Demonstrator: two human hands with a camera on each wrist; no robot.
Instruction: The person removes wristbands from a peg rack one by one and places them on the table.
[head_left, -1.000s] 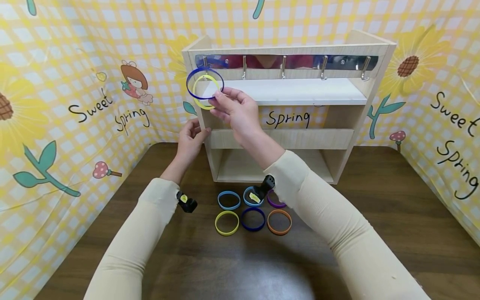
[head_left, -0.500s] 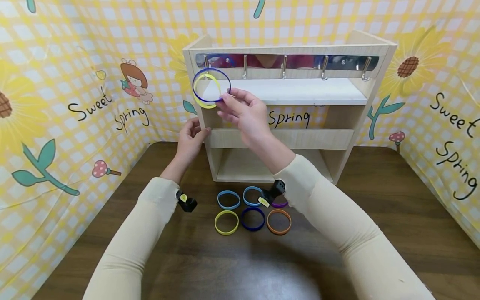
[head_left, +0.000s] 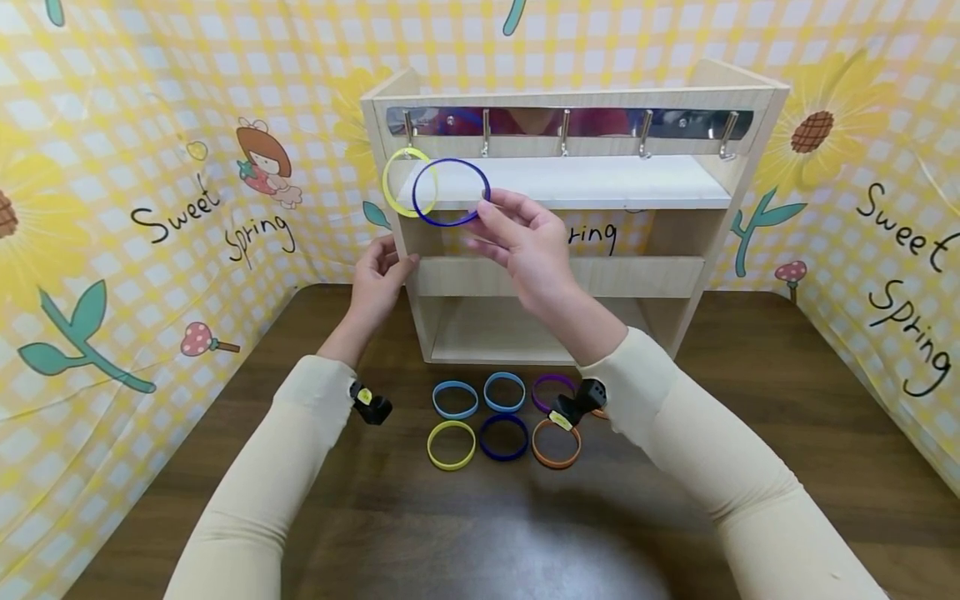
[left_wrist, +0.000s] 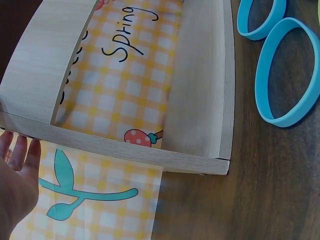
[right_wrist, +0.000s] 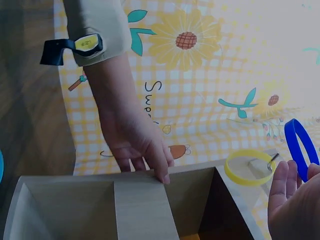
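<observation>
My right hand (head_left: 536,250) pinches a dark blue silicone wristband (head_left: 451,225) at its right side, in front of the white shelf board. A yellow wristband (head_left: 385,187) hangs from the leftmost hook (head_left: 408,129), partly overlapped by the blue one in the head view. My left hand (head_left: 377,279) holds the left side panel of the wooden shelf rack (head_left: 558,277). Its thumb lies at the panel's front edge, and the fingers (left_wrist: 19,152) touch the outer face. The right wrist view shows the blue band (right_wrist: 298,145) apart from the hanging yellow one.
On the table before the rack lie two light blue wristbands (head_left: 455,415), a yellow one (head_left: 451,467), a dark blue one (head_left: 504,457), a purple one (head_left: 552,377) and orange ones (head_left: 556,464). More hooks (head_left: 565,133) line the metal strip. Patterned cloth surrounds the table.
My right hand has moved right and slightly down with the blue wristband, away from the leftmost hook. The yellow wristband stays hanging there. My left hand has stayed on the side panel.
</observation>
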